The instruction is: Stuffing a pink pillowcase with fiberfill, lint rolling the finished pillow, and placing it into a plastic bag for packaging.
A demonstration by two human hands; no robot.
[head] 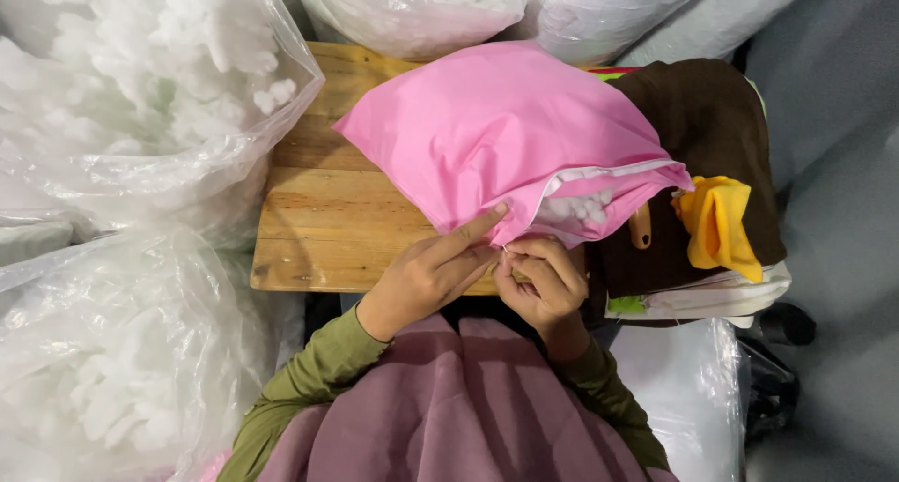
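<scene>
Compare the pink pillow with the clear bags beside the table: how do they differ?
The pink pillow is opaque cloth lying on the wooden table; the clear bags are see-through plastic standing beside it. Both hands pinch the pillow's open edge; the bags are untouched. Both hold white stuffing.

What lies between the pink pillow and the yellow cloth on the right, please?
In the head view, the pink pillow and the yellow cloth are separated by brown fabric, with a small tan wooden piece standing on it.

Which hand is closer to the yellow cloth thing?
The right hand. It pinches the pink pillow's edge just left of the yellow cloth. The left hand sits farther left, also on that edge.
</scene>
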